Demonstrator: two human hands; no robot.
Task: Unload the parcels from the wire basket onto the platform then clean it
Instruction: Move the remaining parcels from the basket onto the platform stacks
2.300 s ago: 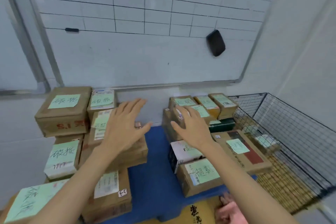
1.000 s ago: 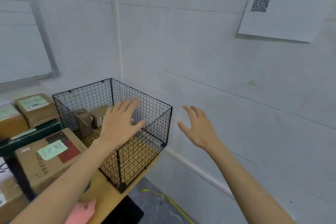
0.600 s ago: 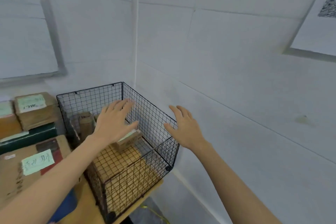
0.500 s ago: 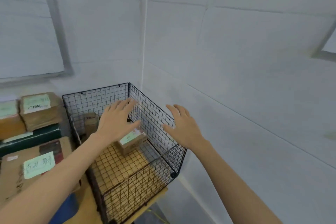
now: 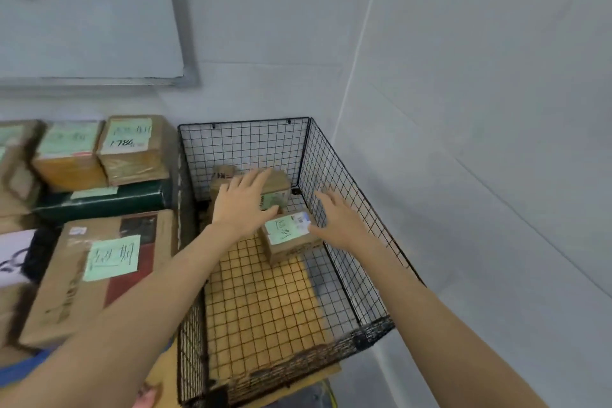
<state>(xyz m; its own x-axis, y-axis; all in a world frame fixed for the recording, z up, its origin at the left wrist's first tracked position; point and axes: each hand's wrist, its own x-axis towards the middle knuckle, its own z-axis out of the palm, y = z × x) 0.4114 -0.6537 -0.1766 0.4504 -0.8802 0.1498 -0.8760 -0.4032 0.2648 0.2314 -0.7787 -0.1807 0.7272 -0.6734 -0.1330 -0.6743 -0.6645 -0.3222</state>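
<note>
A black wire basket (image 5: 334, 175) stands in the wall corner on a wooden surface. At its back lie three small cardboard parcels: one with a green note (image 5: 287, 238) nearest me, one with a green label (image 5: 277, 190) behind it, and a third (image 5: 222, 173) further back on the left. My left hand (image 5: 246, 204) reaches into the basket with fingers spread, over the rear parcels. My right hand (image 5: 337, 220) is open beside the right edge of the near parcel. Neither hand grips anything.
Left of the basket, several cardboard parcels with green notes are stacked, among them a large box (image 5: 99, 272) and a dark green box (image 5: 102, 202). White walls close in behind and to the right. A whiteboard (image 5: 89, 10) hangs at upper left.
My view turned from the parcel stacks to the basket and dropped over it. Both hands moved from above the platform parcels down into the basket, close to the small parcels.
</note>
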